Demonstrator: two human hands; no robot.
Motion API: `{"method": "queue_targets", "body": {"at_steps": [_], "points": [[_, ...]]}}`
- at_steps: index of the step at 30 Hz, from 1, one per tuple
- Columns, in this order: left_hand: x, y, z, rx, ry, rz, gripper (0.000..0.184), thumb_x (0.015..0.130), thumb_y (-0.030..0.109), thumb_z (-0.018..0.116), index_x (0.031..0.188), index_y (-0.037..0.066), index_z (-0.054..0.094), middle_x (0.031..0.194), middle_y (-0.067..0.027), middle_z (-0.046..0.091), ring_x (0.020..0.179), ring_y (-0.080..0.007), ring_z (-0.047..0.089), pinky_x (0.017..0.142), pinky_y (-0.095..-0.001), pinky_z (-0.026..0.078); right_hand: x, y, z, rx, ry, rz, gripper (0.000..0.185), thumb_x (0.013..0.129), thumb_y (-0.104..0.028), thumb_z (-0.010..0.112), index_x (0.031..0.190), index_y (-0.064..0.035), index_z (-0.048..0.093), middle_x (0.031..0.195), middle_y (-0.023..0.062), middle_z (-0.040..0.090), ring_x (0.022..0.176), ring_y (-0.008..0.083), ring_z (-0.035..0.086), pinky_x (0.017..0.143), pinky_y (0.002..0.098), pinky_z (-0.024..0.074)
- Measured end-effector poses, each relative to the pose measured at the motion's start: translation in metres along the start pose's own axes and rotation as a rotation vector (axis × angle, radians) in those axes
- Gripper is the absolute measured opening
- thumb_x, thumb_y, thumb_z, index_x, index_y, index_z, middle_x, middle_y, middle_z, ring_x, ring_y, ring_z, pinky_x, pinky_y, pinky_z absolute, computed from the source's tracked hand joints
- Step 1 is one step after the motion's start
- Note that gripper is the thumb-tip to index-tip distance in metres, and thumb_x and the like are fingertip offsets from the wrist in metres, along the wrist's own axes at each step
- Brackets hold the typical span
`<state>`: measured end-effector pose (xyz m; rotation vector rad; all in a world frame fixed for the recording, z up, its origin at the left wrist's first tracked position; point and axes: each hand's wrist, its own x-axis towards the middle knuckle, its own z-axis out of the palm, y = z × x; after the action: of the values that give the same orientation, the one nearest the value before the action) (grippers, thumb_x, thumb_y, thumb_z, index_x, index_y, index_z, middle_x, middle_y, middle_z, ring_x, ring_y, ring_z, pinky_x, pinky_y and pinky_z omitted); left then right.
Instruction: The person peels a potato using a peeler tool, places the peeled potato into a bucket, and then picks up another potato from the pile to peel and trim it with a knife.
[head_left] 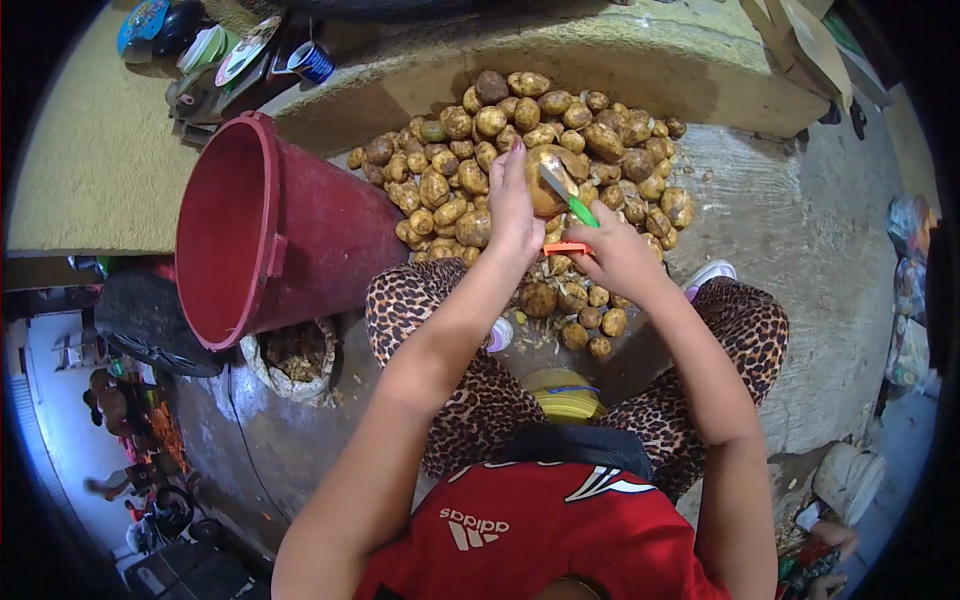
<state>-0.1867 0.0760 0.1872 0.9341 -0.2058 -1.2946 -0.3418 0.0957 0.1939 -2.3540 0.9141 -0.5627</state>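
Left hand [512, 205] grips a large, partly peeled potato [546, 196], held above the potato pile [473, 177]. Right hand [622, 255] is closed around a green-handled knife [581, 211], blade across the potato's face; contact cannot be confirmed. An orange tool [566, 248] sits at its fingers, hold unclear. The pile lies on the floor [770, 220], along its edge against the ledge [680, 60], beside a red bucket [330, 205].

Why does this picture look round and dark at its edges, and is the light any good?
Head view: black corners and bowed edges, probably from a very wide lens; head view: the pile of rounded, brown-skinned vegetables is fairly clear and softly lit, while the far-left background is washed bluish-white, with soft detail.
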Motion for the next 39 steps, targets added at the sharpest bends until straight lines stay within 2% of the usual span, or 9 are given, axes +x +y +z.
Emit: {"method": "queue_targets", "body": {"at_steps": [7, 13, 16, 22, 28, 31, 34, 35, 39], "points": [[0.018, -0.010, -0.004, 0.139, -0.009, 0.132, 0.026, 0.087, 0.028, 0.052, 0.101, 0.008, 0.043, 0.091, -0.0061, 0.053, 0.083, -0.0168, 0.056, 0.076, -0.0330, 0.048, 0.004, -0.011, -0.004, -0.088, 0.000, 0.084, 0.013, 0.073, -0.013, 0.058, 0.086, -0.0106, 0.058, 0.085, 0.0171, 0.046, 0.067, 0.0338, 0.056, 0.059, 0.0430, 0.0455], [0.011, -0.003, 0.002, 0.016, -0.039, -0.072, 0.022, 0.086, 0.027, 0.053, 0.093, 0.008, 0.044, 0.087, -0.0063, 0.054, 0.082, -0.0186, 0.058, 0.073, -0.0361, 0.050, 0.004, -0.006, -0.013, -0.134, -0.037, 0.072, 0.018, 0.071, -0.012, 0.060, 0.089, -0.0113, 0.057, 0.088, 0.0166, 0.045, 0.068, 0.0336, 0.056, 0.059, 0.0427, 0.0460], [0.003, 0.004, 0.011, 0.025, -0.040, -0.037, 0.020, 0.087, 0.024, 0.054, 0.087, 0.008, 0.043, 0.081, -0.0053, 0.054, 0.073, -0.0142, 0.056, 0.068, -0.0306, 0.049, 0.004, -0.006, -0.014, -0.142, -0.014, 0.075, 0.019, 0.071, -0.009, 0.059, 0.089, -0.0098, 0.058, 0.086, 0.0182, 0.046, 0.068, 0.0335, 0.056, 0.059, 0.0426, 0.0462], [0.007, 0.002, 0.006, 0.163, -0.041, 0.209, 0.023, 0.087, 0.028, 0.053, 0.093, 0.007, 0.046, 0.090, -0.0066, 0.055, 0.079, -0.0177, 0.058, 0.071, -0.0338, 0.051, 0.007, -0.011, -0.003, -0.157, 0.067, 0.117, 0.021, 0.071, -0.009, 0.059, 0.092, -0.0101, 0.057, 0.086, 0.0178, 0.046, 0.069, 0.0333, 0.057, 0.060, 0.0425, 0.0470], [0.013, 0.013, -0.002, 0.053, -0.154, -0.170, 0.026, 0.088, 0.028, 0.051, 0.103, 0.007, 0.048, 0.090, -0.0064, 0.057, 0.084, -0.0184, 0.059, 0.075, -0.0332, 0.050, 0.009, 0.000, -0.007, -0.221, 0.014, 0.095, 0.020, 0.072, -0.009, 0.059, 0.092, -0.0104, 0.057, 0.086, 0.0164, 0.046, 0.070, 0.0331, 0.057, 0.060, 0.0426, 0.0471], [-0.001, 0.013, 0.010, 0.044, -0.057, 0.006, 0.018, 0.087, 0.022, 0.054, 0.086, 0.006, 0.046, 0.080, -0.0046, 0.053, 0.072, -0.0114, 0.054, 0.064, -0.0283, 0.047, 0.008, 0.001, -0.002, -0.171, 0.036, 0.086, 0.020, 0.072, -0.010, 0.059, 0.092, -0.0109, 0.057, 0.086, 0.0162, 0.046, 0.070, 0.0333, 0.056, 0.060, 0.0426, 0.0471], [0.004, 0.001, 0.006, 0.234, 0.012, 0.370, 0.019, 0.086, 0.023, 0.056, 0.083, 0.006, 0.047, 0.075, -0.0023, 0.051, 0.066, -0.0077, 0.048, 0.058, -0.0258, 0.044, 0.008, -0.003, 0.006, -0.044, 0.098, 0.088, 0.019, 0.073, -0.011, 0.059, 0.091, -0.0109, 0.057, 0.086, 0.0165, 0.046, 0.069, 0.0338, 0.056, 0.060, 0.0428, 0.0471], [0.005, -0.003, 0.006, 0.205, 0.029, 0.376, 0.020, 0.086, 0.022, 0.058, 0.078, 0.007, 0.046, 0.072, -0.0004, 0.048, 0.062, -0.0053, 0.041, 0.054, -0.0234, 0.039, 0.007, -0.005, 0.008, -0.016, 0.110, 0.099, 0.018, 0.073, -0.011, 0.059, 0.091, -0.0108, 0.057, 0.086, 0.0167, 0.046, 0.069, 0.0341, 0.056, 0.060, 0.0429, 0.0470], [0.010, 0.008, 0.003, 0.174, -0.037, 0.085, 0.015, 0.086, 0.018, 0.055, 0.084, 0.009, 0.044, 0.079, -0.0036, 0.053, 0.074, -0.0122, 0.056, 0.065, -0.0294, 0.049, 0.006, -0.001, 0.001, -0.099, 0.078, 0.126, 0.018, 0.073, -0.011, 0.059, 0.091, -0.0107, 0.056, 0.085, 0.0171, 0.046, 0.070, 0.0346, 0.056, 0.062, 0.0433, 0.0469]]}}
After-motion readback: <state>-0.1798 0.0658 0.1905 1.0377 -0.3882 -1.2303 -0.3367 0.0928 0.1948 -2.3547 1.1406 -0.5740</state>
